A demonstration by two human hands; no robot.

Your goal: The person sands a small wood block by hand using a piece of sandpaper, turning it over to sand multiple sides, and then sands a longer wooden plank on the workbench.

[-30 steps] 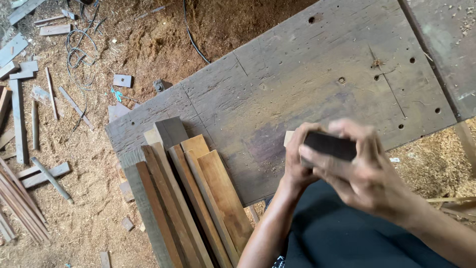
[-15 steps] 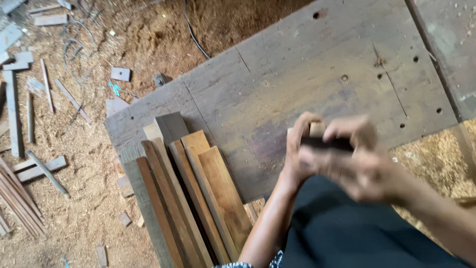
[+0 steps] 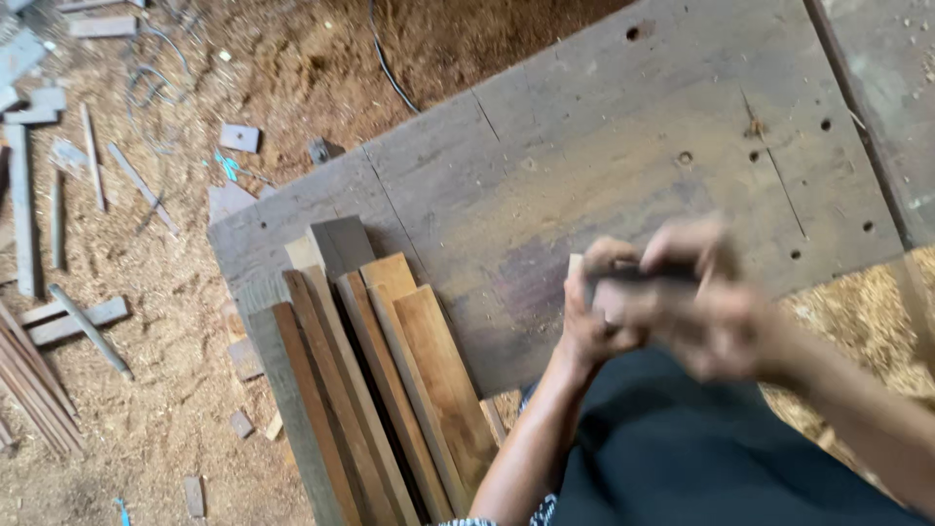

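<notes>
I count two hands, the left hand (image 3: 596,317) and the right hand (image 3: 716,312), closed together around one dark block (image 3: 638,278), though blur hides the grip's detail. One worn wooden workbench (image 3: 604,156) carries everything, and about seven wooden slats (image 3: 390,380) lie stacked at its left corner; I cannot separate them more exactly. Off the workbench's left edge I see one black cable (image 3: 385,63) and more than a dozen loose wood scraps (image 3: 58,205) on the sawdust floor (image 3: 175,370).
</notes>
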